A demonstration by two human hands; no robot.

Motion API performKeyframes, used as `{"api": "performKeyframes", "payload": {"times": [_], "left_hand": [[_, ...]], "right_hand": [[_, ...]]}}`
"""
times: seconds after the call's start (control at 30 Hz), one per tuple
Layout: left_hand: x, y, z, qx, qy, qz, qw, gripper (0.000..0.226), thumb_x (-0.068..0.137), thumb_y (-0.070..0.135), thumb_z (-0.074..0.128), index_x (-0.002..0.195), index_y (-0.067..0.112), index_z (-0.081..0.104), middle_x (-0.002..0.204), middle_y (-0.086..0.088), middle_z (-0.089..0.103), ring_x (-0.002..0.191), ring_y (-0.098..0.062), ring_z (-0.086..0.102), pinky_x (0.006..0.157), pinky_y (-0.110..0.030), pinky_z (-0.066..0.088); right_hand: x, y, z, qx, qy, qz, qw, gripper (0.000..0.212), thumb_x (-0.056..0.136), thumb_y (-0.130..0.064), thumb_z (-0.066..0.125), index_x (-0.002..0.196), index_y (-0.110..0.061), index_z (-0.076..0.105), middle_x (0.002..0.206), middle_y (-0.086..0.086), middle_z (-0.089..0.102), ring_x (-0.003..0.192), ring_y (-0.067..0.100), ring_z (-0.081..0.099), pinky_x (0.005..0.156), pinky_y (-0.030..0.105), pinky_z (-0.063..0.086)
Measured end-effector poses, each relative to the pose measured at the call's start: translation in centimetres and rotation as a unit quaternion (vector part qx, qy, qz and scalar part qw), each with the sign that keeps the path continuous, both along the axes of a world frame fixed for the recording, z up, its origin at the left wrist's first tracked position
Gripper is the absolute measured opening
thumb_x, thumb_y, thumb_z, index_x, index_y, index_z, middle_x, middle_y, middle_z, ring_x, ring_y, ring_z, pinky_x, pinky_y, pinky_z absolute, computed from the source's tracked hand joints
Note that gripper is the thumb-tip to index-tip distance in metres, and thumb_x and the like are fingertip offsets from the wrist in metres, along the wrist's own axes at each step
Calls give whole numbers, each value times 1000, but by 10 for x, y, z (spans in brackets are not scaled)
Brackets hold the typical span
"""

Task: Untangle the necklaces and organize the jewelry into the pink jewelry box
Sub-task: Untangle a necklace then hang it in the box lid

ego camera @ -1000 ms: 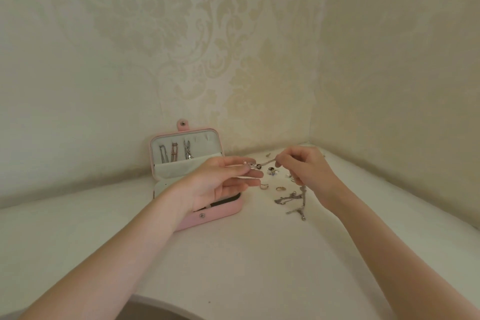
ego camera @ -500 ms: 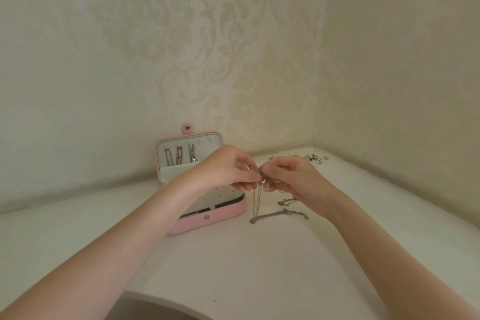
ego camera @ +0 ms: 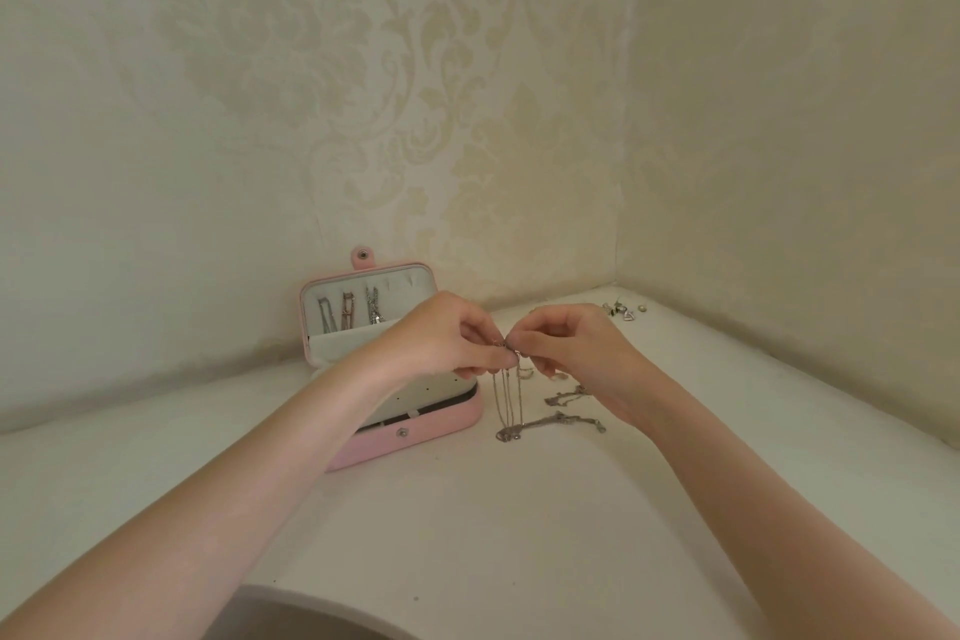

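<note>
The pink jewelry box (ego camera: 415,437) stands open in the table's corner, its lid upright with three chains (ego camera: 348,312) hung inside. Just right of the box my left hand (ego camera: 447,335) and my right hand (ego camera: 566,343) meet fingertip to fingertip above the table. Both pinch the top of a thin silver necklace (ego camera: 506,400), whose strands hang down to the table. Its lower end lies among more silver chain (ego camera: 563,421) on the surface. My left hand hides part of the box's white insert.
Small loose jewelry pieces (ego camera: 623,311) lie near the back right wall. Another bit of chain (ego camera: 563,398) lies under my right wrist. Patterned walls close the corner behind and to the right. The white table (ego camera: 493,535) has a curved front edge at the bottom.
My hands came together from apart and lifted the necklace so that it hangs between them. The camera view has shifted slightly; the box looks a little farther left.
</note>
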State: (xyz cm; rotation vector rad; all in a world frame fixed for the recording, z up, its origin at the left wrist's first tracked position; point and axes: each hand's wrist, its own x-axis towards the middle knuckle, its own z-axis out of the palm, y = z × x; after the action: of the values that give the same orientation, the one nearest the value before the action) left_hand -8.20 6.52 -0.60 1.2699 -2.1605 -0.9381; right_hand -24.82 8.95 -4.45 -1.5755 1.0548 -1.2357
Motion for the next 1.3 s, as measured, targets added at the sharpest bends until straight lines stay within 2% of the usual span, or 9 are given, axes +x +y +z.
{"api": "performKeyframes", "payload": {"times": [0.2,0.43,0.57,0.77,0.87,0.97,1.03,1.17,1.3], "left_hand": [[5,-1,0,79,104,25,991,9,83,22,69,85,14,72,72,5,65,65,-5,58,60,-18,48],[10,-2,-2,70,53,-1,996,4,80,13,70,79,16,69,60,10,57,59,-4,52,58,-16,46],[11,4,4,64,-103,-72,990,1,82,21,69,82,21,70,64,15,61,58,3,55,62,-14,46],[2,-5,1,-39,44,14,998,12,86,24,65,96,20,70,79,10,62,67,1,55,59,-13,48],[-7,-3,0,-57,58,5,997,5,84,19,67,85,20,71,69,18,65,62,9,55,53,-10,44],[-11,-2,2,-107,67,24,992,7,83,17,68,79,21,71,69,14,66,61,6,54,53,-11,42],[-12,0,5,-173,65,29,982,9,81,17,69,76,24,70,71,12,65,63,1,52,60,-13,41],[-14,6,10,-268,97,20,958,5,79,15,72,79,20,73,77,11,62,69,1,55,67,-8,40],[-10,3,7,-225,151,24,962,10,79,15,72,78,25,71,81,12,67,70,1,60,72,-13,47]], "right_hand": [[-7,-2,1,-4,21,-8,1000,12,86,-9,63,74,-11,66,62,2,51,56,13,42,57,22,36],[-6,-3,3,-14,210,-54,976,15,84,-12,66,70,-16,62,65,-2,56,48,0,44,50,12,37],[-12,-1,5,8,118,-99,988,13,86,-13,64,73,-13,62,56,-1,47,39,0,38,40,8,30],[-9,1,8,-45,91,-91,991,12,86,-12,64,74,-12,62,52,-10,49,40,0,38,39,8,27],[-8,2,10,-83,77,-87,990,14,87,-11,63,73,-14,61,52,-16,53,45,-2,43,41,7,29],[-8,-2,7,-64,10,-59,996,1,86,-14,65,86,-13,65,73,-14,66,68,1,57,61,16,45],[-8,-5,3,-33,-8,-29,999,13,86,-16,65,98,-10,67,90,0,71,84,11,62,78,22,49],[-4,-3,0,-35,2,5,999,11,86,-4,63,95,0,69,75,5,72,73,14,64,72,11,49],[-8,-3,1,-22,24,32,999,15,86,-3,62,98,3,69,79,6,73,69,9,67,70,9,47]]}}
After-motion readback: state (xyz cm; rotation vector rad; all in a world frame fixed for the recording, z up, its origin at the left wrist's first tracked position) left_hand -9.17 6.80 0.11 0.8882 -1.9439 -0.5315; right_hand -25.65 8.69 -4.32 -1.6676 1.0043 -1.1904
